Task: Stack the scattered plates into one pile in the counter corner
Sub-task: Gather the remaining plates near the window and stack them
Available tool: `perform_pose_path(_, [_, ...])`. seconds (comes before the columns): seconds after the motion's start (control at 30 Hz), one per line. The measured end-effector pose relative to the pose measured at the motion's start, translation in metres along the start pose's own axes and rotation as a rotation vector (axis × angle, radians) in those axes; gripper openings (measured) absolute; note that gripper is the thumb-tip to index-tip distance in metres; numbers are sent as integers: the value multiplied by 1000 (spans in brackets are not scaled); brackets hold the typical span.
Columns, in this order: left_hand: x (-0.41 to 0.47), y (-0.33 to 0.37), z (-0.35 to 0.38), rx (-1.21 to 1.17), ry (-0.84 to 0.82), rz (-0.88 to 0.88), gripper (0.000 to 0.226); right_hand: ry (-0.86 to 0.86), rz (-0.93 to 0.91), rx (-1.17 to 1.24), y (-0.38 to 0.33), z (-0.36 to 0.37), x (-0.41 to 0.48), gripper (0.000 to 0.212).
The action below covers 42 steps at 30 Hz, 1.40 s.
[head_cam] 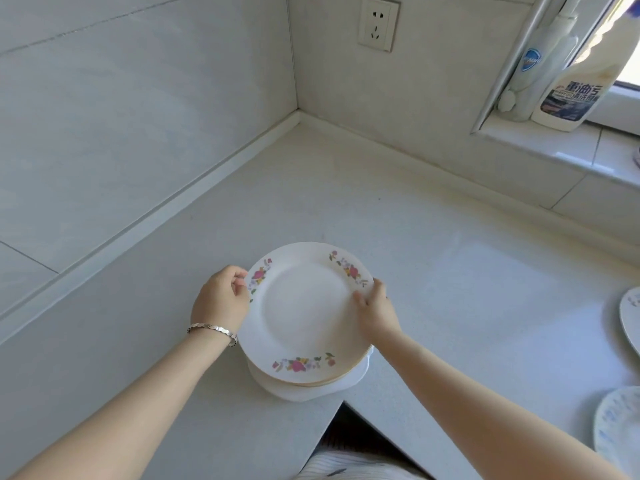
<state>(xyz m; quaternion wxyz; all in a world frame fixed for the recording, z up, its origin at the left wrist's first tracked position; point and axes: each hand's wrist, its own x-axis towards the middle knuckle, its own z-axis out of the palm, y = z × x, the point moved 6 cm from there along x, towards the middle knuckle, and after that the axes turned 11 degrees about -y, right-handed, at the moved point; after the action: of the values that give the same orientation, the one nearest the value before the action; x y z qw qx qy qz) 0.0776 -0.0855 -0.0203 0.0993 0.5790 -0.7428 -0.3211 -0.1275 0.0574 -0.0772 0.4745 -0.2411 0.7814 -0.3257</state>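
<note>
A white plate with pink flower sprigs on its rim [304, 313] tops a small stack of plates [311, 388] near the counter's inner front edge. My left hand [221, 301], with a silver bracelet on the wrist, grips the stack's left rim. My right hand [375, 311] grips the right rim, thumb on the top plate. I cannot tell if the stack rests on the counter or is lifted. The counter corner [304, 133] lies beyond the stack, bare. Two more plates lie at the right edge: a floral one [632, 317] and a blue-patterned one [620, 427].
A wall socket [378, 24] sits above the corner. On the window sill [554, 147] at the right stand a cleaner bottle [571, 95] and a white spray bottle [530, 74]. The counter's inner edge drops off just below the stack [341, 407].
</note>
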Motion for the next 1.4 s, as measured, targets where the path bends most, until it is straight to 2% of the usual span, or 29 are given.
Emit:
perform_pose_path(0.13, [0, 30, 15, -33, -44, 133, 27, -35, 52, 141, -1, -5, 0, 50])
perform_pose_path(0.2, [0, 51, 27, -40, -69, 219, 28, -71, 83, 117, 0, -12, 3, 49])
perform_pose_path(0.3, [2, 88, 51, -26, -150, 345, 26, 3, 70, 33, 3, -37, 2, 25])
perform_pose_path(0.4, [6, 123, 84, 13, -302, 406, 26, 107, 85, -39, 18, -70, -2, 16])
perform_pose_path(0.5, [0, 156, 127, 138, -542, 401, 26, -37, 226, -187, 46, -94, -16, 16])
perform_pose_path(0.57, [-12, 177, 154, 238, -680, 411, 26, -135, 321, -331, 67, -113, -34, 28])
perform_pose_path(0.63, [-28, 198, 178, 301, -760, 436, 23, -149, 376, -399, 91, -138, -54, 37])
perform_pose_path(0.83, [-93, 255, 261, 319, -919, 480, 17, 52, 408, -336, 167, -239, -123, 29])
perform_pose_path(0.97, [-150, 299, 326, 323, -991, 491, 22, 210, 413, -251, 234, -316, -173, 30])
perform_pose_path(1.03, [-177, 321, 361, 296, -1022, 472, 25, 289, 424, -222, 269, -350, -196, 32])
perform_pose_path(1.13, [-216, 347, 410, 203, -1077, 373, 11, 364, 437, -145, 319, -392, -223, 33])
perform_pose_path(1.23, [-255, 358, 452, -105, -1142, 18, 14, 421, 459, -73, 361, -422, -240, 29])
perform_pose_path(1.3, [-276, 358, 474, -232, -1169, -156, 8, 434, 457, -51, 382, -436, -245, 27])
perform_pose_path(1.4, [-290, 355, 499, -450, -1124, -371, 27, 446, 439, -21, 403, -451, -249, 24])
